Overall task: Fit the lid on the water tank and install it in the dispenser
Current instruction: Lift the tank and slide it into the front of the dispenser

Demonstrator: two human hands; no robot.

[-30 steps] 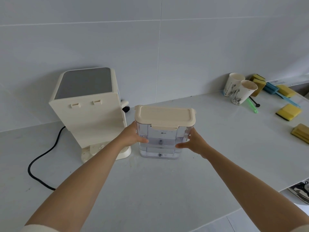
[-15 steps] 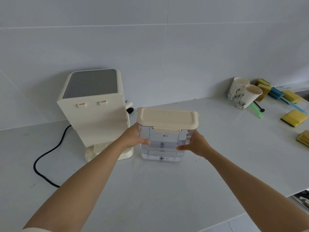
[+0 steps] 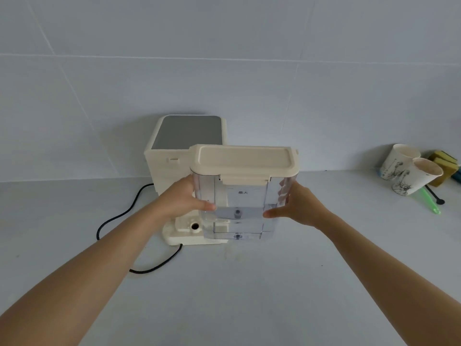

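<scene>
A clear plastic water tank (image 3: 240, 213) with a cream lid (image 3: 244, 159) seated on top is held off the counter between both hands. My left hand (image 3: 183, 198) grips its left wall and my right hand (image 3: 298, 206) grips its right wall. The tank hangs in front of the cream dispenser (image 3: 174, 151), covering the right part of the dispenser's back face. The dispenser's low base (image 3: 184, 232), with a round port in it, shows just left of the tank's bottom edge.
A black power cord (image 3: 129, 211) loops on the white counter (image 3: 224, 295) left of and in front of the dispenser. Two paper cups (image 3: 409, 171), yellow sponges (image 3: 444, 161) and a green utensil (image 3: 430, 203) lie at the far right by the tiled wall.
The tank has been lifted off the counter and carried left, from beside the dispenser to in front of its back face. The camera view has shifted so the dispenser sits nearer the centre.
</scene>
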